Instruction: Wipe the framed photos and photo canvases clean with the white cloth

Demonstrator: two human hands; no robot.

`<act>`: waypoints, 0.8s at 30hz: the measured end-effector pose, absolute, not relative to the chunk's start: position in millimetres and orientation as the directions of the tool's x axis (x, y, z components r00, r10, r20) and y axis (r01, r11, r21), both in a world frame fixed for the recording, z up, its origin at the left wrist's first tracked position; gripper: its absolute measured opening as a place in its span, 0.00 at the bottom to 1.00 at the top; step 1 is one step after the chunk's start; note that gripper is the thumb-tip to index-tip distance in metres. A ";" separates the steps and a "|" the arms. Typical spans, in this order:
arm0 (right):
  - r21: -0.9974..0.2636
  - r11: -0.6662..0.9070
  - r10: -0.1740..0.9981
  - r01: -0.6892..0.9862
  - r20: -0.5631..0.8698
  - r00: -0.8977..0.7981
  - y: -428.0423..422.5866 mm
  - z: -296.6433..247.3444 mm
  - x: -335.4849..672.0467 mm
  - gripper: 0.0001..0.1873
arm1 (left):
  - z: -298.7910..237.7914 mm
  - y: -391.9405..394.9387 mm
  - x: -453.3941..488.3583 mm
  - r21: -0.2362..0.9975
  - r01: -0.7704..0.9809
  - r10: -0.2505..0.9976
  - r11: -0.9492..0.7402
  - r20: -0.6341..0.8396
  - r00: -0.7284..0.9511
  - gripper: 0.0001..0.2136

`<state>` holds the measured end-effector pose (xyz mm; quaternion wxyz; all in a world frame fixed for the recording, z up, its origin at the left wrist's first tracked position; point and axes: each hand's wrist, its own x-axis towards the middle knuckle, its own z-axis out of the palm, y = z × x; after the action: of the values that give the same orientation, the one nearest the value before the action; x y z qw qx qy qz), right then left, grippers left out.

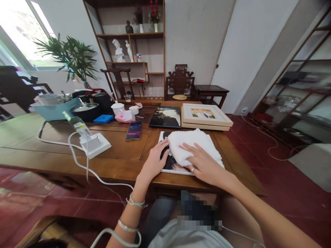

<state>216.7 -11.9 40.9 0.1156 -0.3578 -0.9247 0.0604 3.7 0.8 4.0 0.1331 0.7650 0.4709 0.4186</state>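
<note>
Standing by the low wooden surface [121, 162] here, going from the left of the frame: there's a leafy green plant [72, 57] up in the upper left by the window, and below it a teal tray [55, 110] with odds and ends in it. Just right of that sits a black pot [85, 111] with a small blue box [103, 119] beside it, and nearer the front edge a white power strip [95, 144] with its cable looping off the surface. Further along there's a white lidded cup [117, 107], something pink and crumpled [124, 116], then a phone [133, 131] lying flat, screen up. Around the middle, the person's left hand [153, 160] lies flat on the left edge of a glossy picture [170, 162], fingers loose and extended, gripping nothing, fingertips just touching the edge of a white towel [192, 144]. That towel is bunched over most of the picture, lower centre of the frame, near the front edge of the surface. The right hand [204, 165] is pressed palm down on top of the towel, fingers spread and pointing to the upper left, not clenched around it, with a ring [192, 169] showing on one finger. Behind them lies a dark print [166, 117], and right next to it a stack of pale frames [205, 115]. Against the back wall there's a carved wooden chair [180, 81].
</note>
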 end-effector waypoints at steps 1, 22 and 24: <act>-0.205 0.744 0.666 0.635 0.166 -0.727 -16.4 42.2 217.5 0.16 | 3.7 0.9 3.6 0.597 0.614 0.834 -0.516 0.515 0.200 0.16; -0.439 0.630 0.706 0.641 -0.020 -0.708 -11.0 51.8 279.6 0.13 | 3.5 0.4 2.3 0.585 0.636 0.847 -0.502 0.480 0.228 0.16; -0.434 0.586 0.758 0.684 -0.004 -0.652 3.4 44.7 285.6 0.15 | 2.9 0.9 2.5 0.592 0.642 0.856 -0.487 0.469 0.217 0.16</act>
<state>285.6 3.4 44.7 0.0912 -0.4070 -0.8858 0.2033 2.5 0.9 2.9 0.1363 0.7679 0.4878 0.3920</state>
